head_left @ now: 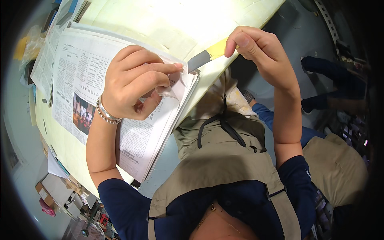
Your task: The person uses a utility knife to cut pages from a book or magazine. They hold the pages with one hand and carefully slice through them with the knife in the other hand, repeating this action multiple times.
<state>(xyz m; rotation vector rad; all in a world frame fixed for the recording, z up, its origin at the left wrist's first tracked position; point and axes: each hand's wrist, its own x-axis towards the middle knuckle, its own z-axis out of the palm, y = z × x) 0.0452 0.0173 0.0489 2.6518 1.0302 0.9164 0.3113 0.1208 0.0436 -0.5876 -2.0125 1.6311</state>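
My left hand (134, 82) rests on a stack of newspapers (76, 84) on a pale table (160, 24). Its thumb and fingers pinch the corner of the top sheets near the stack's right edge. My right hand (256, 50) is raised to the right of the stack and holds a scraper tool (206, 56) with a yellow handle and a flat grey blade. The blade's tip points at the paper corner, just beside my left fingertips. A beaded and a metal bracelet circle my left wrist.
The table edge runs diagonally under the newspapers. More papers and small items (40, 40) lie at the table's far left. Boxes and clutter (60, 192) sit on the floor at lower left. Another person's legs in dark trousers (332, 84) show at right.
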